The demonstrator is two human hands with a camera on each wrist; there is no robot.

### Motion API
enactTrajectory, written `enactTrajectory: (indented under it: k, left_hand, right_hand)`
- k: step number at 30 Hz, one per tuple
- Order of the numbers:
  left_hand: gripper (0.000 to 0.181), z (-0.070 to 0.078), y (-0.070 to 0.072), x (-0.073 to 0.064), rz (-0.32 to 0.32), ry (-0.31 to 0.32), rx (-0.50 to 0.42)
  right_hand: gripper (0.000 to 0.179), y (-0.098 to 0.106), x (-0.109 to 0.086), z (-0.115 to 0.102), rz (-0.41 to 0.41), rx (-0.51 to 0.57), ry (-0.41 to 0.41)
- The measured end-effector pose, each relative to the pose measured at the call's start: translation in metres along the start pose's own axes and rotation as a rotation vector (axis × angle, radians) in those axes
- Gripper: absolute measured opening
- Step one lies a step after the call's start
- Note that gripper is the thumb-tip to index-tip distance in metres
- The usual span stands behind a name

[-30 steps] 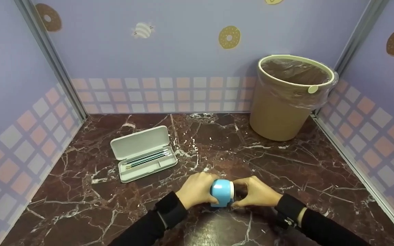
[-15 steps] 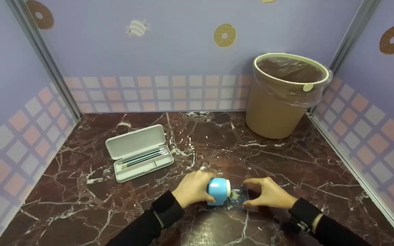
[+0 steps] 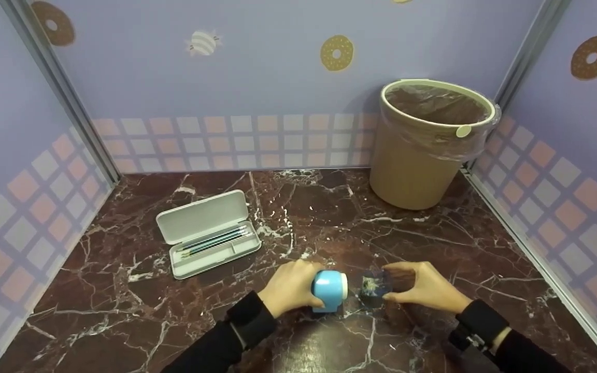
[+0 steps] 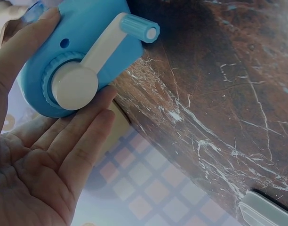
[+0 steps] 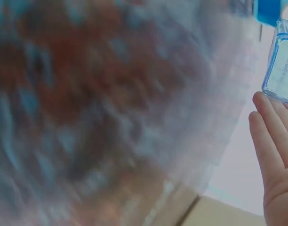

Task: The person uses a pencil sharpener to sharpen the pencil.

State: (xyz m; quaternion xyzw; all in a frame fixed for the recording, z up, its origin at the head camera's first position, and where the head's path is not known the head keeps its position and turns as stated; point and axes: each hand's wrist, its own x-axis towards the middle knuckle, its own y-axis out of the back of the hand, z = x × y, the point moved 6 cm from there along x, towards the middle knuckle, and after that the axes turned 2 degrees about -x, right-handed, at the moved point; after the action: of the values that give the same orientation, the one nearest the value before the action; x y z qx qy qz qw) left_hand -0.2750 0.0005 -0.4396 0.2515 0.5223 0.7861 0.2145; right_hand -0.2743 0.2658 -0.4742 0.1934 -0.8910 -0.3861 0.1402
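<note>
My left hand (image 3: 292, 288) grips a blue hand-crank pencil sharpener (image 3: 328, 291) on the marbled table. In the left wrist view the thumb and fingers hold the sharpener's (image 4: 97, 23) body, with its white crank (image 4: 104, 46) turned outward. Just right of it, my right hand (image 3: 428, 287) pinches a clear shavings drawer (image 3: 375, 288) between thumb and fingers. The drawer stands apart from the sharpener, and pale shavings show inside it. At the right wrist view's edge, the fingers (image 5: 268, 136) lie against the transparent drawer (image 5: 281, 66).
An open pale pencil case (image 3: 202, 217) lies to the left, with several pencils (image 3: 215, 241) in it. A tan trash bin (image 3: 412, 173) with a clear plastic liner stands at the back right. Patterned walls bound the table at the back and sides.
The right hand has moved right, drawing the shavings drawer out of the sharpener until a gap separates them. The left hand still holds the sharpener in about the same spot.
</note>
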Motion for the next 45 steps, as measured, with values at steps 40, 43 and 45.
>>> enactTrajectory:
  k: [40, 43, 45]
  left_hand:
    - [0.058, 0.002, 0.002, -0.004, 0.028, -0.02, 0.025]
    - [0.058, 0.001, 0.002, -0.003, 0.032, -0.023, 0.028]
    - [0.057, 0.001, 0.002, -0.003, 0.034, -0.021, 0.034]
  right_hand:
    - [0.084, 0.301, 0.115, -0.051, 0.48, -0.306, -0.333]
    - [0.079, 0.305, 0.124, -0.049, 0.546, -0.363, -0.346]
    - [0.073, 0.306, 0.131, -0.048, 0.583, -0.414, -0.342]
